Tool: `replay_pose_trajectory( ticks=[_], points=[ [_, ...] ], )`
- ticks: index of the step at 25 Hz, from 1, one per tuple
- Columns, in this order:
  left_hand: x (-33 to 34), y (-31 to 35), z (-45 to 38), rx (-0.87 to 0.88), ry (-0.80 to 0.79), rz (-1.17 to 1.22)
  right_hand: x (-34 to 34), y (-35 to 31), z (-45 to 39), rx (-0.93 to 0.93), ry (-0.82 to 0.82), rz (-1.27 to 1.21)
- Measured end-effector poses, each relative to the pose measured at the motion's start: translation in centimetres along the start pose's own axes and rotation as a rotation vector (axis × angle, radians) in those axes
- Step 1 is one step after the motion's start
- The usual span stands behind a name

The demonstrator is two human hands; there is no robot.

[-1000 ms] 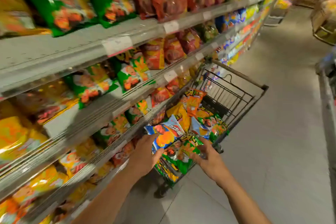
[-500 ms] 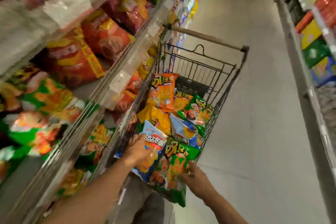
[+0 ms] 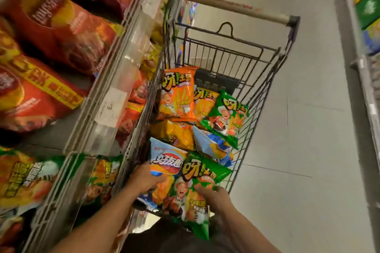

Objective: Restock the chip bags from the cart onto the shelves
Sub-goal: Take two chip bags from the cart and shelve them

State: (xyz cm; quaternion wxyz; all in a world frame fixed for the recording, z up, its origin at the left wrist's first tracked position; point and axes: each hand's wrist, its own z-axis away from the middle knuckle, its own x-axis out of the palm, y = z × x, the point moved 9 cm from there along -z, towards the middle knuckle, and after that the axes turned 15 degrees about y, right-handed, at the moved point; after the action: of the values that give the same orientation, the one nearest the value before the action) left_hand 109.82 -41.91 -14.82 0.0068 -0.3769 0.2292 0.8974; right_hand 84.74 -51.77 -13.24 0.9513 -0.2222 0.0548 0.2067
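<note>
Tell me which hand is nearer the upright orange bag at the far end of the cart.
Left, narrowly. The left hand grips the blue bag below the orange bag; the right hand holds the green bag, lower and further right.

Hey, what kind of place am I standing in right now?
Most likely a supermarket snack aisle: a black wire shopping cart full of chip bags, grey metal shelves with a white paper price tag, and large red chip bags stacked on them.
</note>
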Motion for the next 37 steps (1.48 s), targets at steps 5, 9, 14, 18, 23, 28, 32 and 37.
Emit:
replay_pose_trajectory(
  ticks=[5,9,14,18,23,28,32,37],
  points=[
    [-5.0,2.1,5.2,0.062,0.231,0.111,-0.7,-3.6,2.0,-0.042,-0.250,-0.072],
    [-6.0,4.1,11.0,-0.014,0.433,0.316,-2.9,-9.3,3.5,-0.213,-0.404,0.020],
    [-6.3,7.0,19.2,-0.092,0.841,0.508,-7.6,-18.4,5.6,-0.548,-0.569,0.212],
    [-3.4,7.2,24.6,-0.154,0.900,0.789,-11.5,-23.1,6.2,-0.753,-0.525,0.332],
    [-0.9,4.6,31.8,-0.172,0.998,1.005,-12.9,-21.2,9.5,-0.832,-0.592,0.431],
    [1.9,-1.0,41.3,-0.173,1.078,1.086,-11.6,-13.9,15.1,-0.911,-0.711,0.514],
    [4.4,-7.1,50.7,-0.228,1.189,1.136,-10.6,-4.9,21.4,-0.927,-0.869,0.541],
    [8.1,-14.7,62.4,-0.257,1.328,1.103,-10.8,6.4,28.5,-0.941,-1.011,0.561]
  ],
)
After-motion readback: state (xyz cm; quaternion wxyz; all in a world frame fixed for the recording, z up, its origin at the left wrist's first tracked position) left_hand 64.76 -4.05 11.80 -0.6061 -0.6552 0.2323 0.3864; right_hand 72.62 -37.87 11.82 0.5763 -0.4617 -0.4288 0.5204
